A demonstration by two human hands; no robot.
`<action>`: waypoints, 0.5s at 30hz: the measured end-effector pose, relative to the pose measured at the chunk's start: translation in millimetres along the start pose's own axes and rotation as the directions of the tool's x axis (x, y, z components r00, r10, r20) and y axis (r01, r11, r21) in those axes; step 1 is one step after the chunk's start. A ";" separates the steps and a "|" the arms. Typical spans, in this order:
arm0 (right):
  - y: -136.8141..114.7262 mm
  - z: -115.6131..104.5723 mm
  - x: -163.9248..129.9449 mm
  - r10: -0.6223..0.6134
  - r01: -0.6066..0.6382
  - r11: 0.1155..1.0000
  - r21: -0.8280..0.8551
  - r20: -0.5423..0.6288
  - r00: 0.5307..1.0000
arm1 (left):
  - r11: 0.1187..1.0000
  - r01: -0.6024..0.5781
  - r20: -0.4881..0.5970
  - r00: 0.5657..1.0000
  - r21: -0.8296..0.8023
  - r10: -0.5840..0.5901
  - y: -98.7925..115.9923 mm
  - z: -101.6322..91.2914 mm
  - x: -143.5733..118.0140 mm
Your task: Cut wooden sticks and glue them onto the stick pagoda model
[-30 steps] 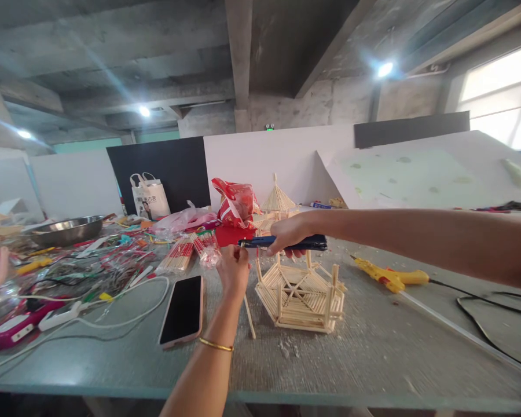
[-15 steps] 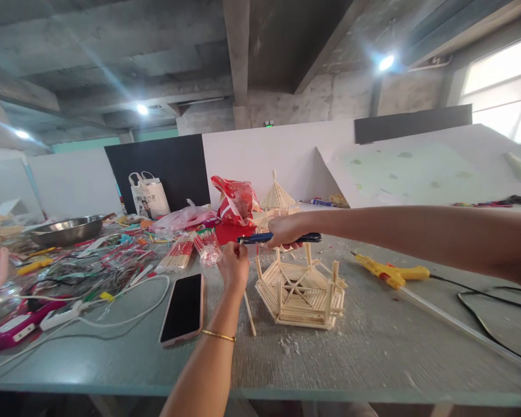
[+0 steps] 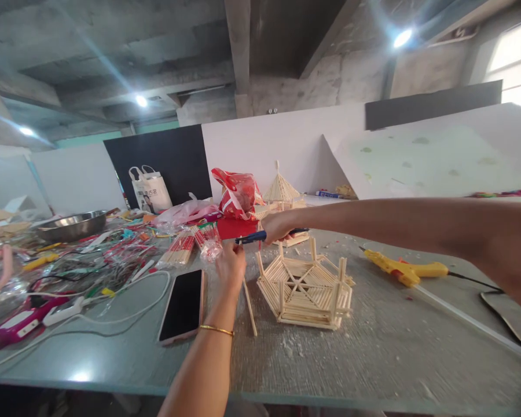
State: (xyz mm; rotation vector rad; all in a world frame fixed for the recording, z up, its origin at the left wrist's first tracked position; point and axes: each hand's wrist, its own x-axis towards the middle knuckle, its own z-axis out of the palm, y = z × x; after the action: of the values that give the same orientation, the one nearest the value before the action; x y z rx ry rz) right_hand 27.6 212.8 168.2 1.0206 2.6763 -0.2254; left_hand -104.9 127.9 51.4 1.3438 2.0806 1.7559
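left hand (image 3: 230, 267) – fingers pinched on a thin wooden stick (image 3: 249, 305) slanting to the table | right hand (image 3: 278, 227) – closed round blue cutters (image 3: 260, 236), blades just above the left fingertips | hexagonal stick frame (image 3: 306, 288) just beside | advice: hold the stick steady, cut square

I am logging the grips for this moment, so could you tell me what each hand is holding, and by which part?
The right hand grips a blue tool by its handle end. The left hand pinches a thin wooden stick near its top.
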 end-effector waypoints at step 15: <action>46.4 -29.3 -121.8 0.120 -0.075 0.983 0.165 -0.280 0.953 | 0.861 -0.449 -0.006 0.886 0.239 0.463 116.0 -25.2 -10.3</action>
State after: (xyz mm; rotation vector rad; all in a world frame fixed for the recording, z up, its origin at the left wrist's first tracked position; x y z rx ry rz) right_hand 140.4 177.5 230.6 1.3226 2.8925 -0.2844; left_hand -50.3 95.6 152.2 2.0178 2.1868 1.7662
